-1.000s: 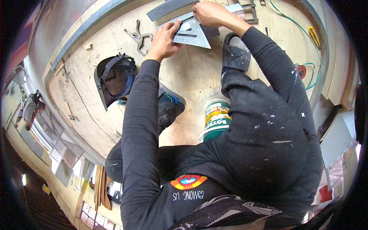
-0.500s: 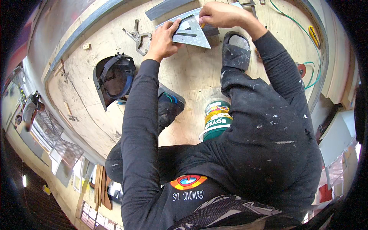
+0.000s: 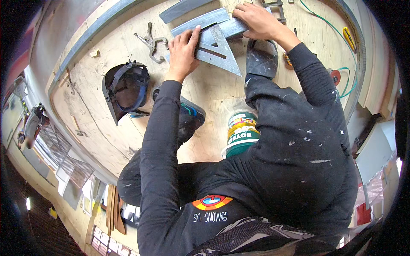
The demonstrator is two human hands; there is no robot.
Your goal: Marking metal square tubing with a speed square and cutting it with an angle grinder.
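My left hand [image 3: 183,56] is closed over the left side of a triangular metal speed square [image 3: 228,55]. The square lies slanted, with one corner pointing toward my foot. Beyond it is a flat grey metal bar [image 3: 209,20]. A second grey metal bar [image 3: 235,27] runs out to the right from under the square, and my right hand [image 3: 259,22] grips its right end, fingers over the far edge and thumb on the near side. Another grey metal strip [image 3: 183,10] lies farther off, touched by neither hand.
A locking C-clamp [image 3: 154,45] and a welding helmet [image 3: 127,87] lie to the left. A green paint bucket [image 3: 241,134] stands between my legs, near my slippered foot [image 3: 262,59]. At the right are a yellow cutter [image 3: 349,40], a green cord [image 3: 326,21] and another clamp [image 3: 279,12].
My right hand has left the square's edge and moved right, onto the metal bar. The square has shifted toward me and turned, exposing more of the bars. My left hand has moved slightly nearer.
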